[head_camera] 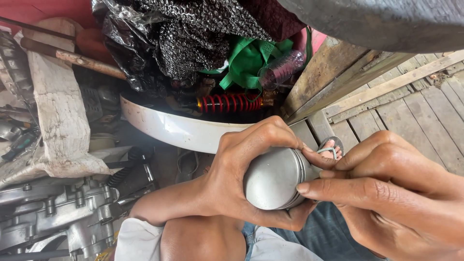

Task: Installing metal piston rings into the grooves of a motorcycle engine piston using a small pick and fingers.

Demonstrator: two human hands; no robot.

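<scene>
Evidently mid-fitting: left hand wraps the grey piston tight, right hand fingers closed at its ringed edge, three o'clock; next needs careful seating

The left hand covers much of the grey metal piston, so its far side is hidden. The right hand is cut off by the right and bottom edges. The red spring disappears partly under black plastic wrap. The dark curved object at top right is blurred and cannot be identified.
</scene>
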